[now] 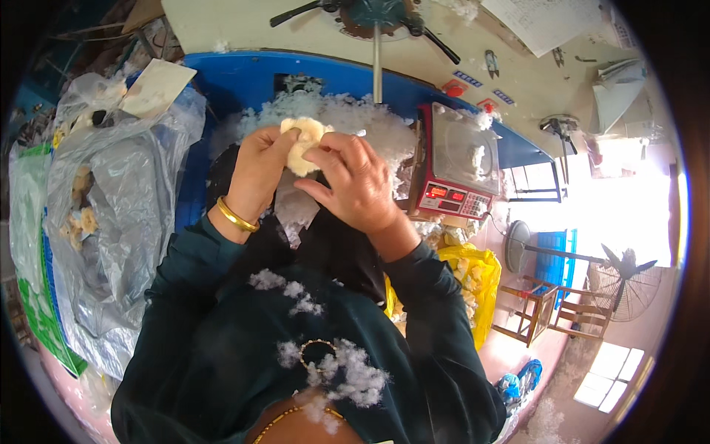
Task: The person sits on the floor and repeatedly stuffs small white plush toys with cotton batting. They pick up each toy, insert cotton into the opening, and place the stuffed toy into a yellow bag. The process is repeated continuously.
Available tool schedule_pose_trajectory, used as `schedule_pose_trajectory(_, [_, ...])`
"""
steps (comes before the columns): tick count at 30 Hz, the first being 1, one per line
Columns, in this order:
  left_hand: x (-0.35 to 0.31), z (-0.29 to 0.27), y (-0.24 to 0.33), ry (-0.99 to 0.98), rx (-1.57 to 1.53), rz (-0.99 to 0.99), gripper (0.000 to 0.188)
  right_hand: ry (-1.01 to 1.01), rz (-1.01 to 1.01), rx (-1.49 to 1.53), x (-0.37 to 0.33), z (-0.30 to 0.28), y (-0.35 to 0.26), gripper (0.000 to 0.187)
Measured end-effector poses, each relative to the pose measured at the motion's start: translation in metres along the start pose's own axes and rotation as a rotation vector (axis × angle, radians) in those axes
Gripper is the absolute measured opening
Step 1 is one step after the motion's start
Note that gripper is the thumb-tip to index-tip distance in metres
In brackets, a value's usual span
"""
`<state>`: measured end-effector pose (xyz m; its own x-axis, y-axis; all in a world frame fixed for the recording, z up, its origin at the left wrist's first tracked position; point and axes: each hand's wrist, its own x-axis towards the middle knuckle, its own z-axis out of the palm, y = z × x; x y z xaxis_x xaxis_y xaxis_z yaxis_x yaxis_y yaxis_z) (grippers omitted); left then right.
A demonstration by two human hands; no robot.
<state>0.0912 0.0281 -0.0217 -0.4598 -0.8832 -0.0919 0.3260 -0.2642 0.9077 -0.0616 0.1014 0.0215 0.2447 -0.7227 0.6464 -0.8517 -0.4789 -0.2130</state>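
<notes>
- Cream plush piece (299, 159): between both hands, touching each; long axis roughly away from the person.
- Left hand (259, 155): pinched on the piece's left edge.
- Right hand (359, 181): fingers against its right side, thumb lower; whether clamped, I cannot tell.
- Margins: white stuffing (381, 129) beyond; red scale (455, 166) to the right, a gap between.

The plush piece (302, 160) is cream, the fluff (381, 127) white, the bangle (235, 217) gold.

We've got fluff (373, 132) heaped in the blue tray (229, 70) here, while papers (543, 22) and snips (492, 65) lie across the pale table (222, 28) beyond.
</notes>
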Motion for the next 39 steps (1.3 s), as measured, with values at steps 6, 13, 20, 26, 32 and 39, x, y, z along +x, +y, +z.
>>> schedule_pose_trajectory(6, [-0.002, 0.019, 0.001, 0.056, 0.032, -0.057, 0.02, 0.074, 0.212, 0.193, -0.019, 0.005, 0.028, 0.03])
schedule_pose_trajectory(13, [0.016, 0.028, -0.008, -0.305, 0.147, 0.082, 0.019, 0.073, 0.91, 1.09, -0.029, -0.002, 0.041, 0.023])
schedule_pose_trajectory(20, [0.089, 0.069, -0.018, -0.124, 0.087, 0.244, 0.02, 0.387, 1.04, 1.118, 0.001, 0.011, 0.094, 0.018])
schedule_pose_trajectory(26, [0.178, 0.074, -0.011, 0.001, 0.062, 0.224, 0.02, 0.539, 1.045, 1.002, 0.072, 0.05, 0.153, 0.019])
schedule_pose_trajectory(32, [0.147, 0.073, -0.007, -0.029, 0.371, 0.172, 0.033, 0.551, 0.957, 0.845, 0.046, 0.044, 0.147, 0.02])
schedule_pose_trajectory(39, [0.077, 0.093, -0.002, -0.315, 0.568, 0.401, 0.055, 0.482, 0.806, 0.922, 0.017, 0.027, 0.129, 0.013])
